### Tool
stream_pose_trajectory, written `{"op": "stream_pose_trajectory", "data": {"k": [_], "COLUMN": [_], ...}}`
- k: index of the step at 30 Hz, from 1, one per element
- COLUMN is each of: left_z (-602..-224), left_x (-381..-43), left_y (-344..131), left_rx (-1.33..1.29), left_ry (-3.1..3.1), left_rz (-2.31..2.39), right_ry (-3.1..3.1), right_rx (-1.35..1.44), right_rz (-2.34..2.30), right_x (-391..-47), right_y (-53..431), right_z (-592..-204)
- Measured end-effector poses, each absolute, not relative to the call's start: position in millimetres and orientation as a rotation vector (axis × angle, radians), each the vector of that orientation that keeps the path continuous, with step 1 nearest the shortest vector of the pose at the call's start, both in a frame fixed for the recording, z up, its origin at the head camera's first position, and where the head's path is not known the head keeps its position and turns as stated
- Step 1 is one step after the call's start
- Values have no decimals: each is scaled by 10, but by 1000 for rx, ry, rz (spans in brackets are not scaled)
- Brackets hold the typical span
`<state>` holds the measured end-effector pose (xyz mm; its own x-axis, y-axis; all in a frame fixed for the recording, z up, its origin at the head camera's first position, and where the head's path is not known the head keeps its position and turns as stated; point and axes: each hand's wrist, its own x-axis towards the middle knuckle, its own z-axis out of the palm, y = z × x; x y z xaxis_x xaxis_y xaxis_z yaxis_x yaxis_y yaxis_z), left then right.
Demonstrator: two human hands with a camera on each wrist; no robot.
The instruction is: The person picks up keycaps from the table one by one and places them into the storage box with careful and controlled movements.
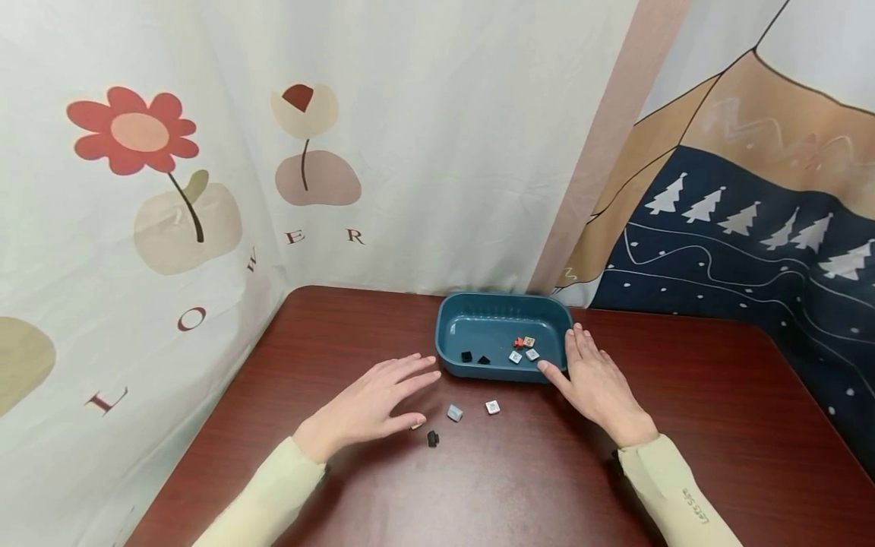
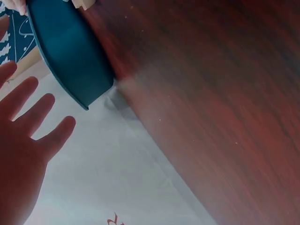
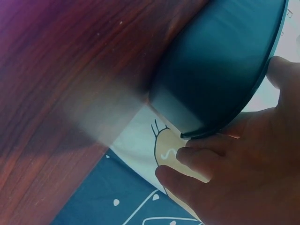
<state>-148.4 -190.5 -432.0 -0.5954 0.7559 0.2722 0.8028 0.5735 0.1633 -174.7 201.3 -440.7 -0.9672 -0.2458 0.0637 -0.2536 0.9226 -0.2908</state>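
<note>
A dark teal rectangular tub [image 1: 447, 304] stands near the table's back edge, holding several small square pieces in black, white, tan and red. My right hand [image 1: 600, 385] is at its right end, fingers extended along the outer wall and thumb at the front corner. In the right wrist view, the thumb lies right at the tub's rim [image 3: 276, 47]. My left hand [image 1: 365, 403] hovers by the front left corner, empty, with fingers spread. Near its fingertips, a grey piece [image 1: 454, 413], a white piece [image 1: 493, 407] and a black piece [image 1: 434, 438] lie on the table. A pale piece [image 1: 416, 426] is mostly hidden under the thumb.
The reddish-brown table [image 1: 711, 395] extends to both sides of the tub. Right behind it hangs a white curtain [image 1: 437, 152] with flowers and letters. A dark blue cloth [image 1: 724, 251] with white trees hangs at the back right.
</note>
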Motion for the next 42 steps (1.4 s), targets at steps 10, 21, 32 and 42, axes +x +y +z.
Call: {"op": "stream_pose_trajectory", "data": {"k": [10, 21, 32, 42], "left_z": [-4446, -4523, -4553, -4571], "left_x": [-1387, -1343, -1330, -1351], "left_y": [-1899, -1840, -1811, -1806], "left_rx": [-1421, -1439, -1455, -1447], "left_ry": [-2673, -2701, -2592, -2627], "left_rz": [-167, 22, -131, -235], "right_ry": [-3045, -3039, -3043, -3046], "right_rx": [403, 401, 402, 395], "right_rz": [464, 466, 453, 446], "right_x": [-1742, -1743, -1760, -1760], "right_y": [2009, 2013, 2013, 2010], "right_z": [-4415, -4416, -4428, -4430]}}
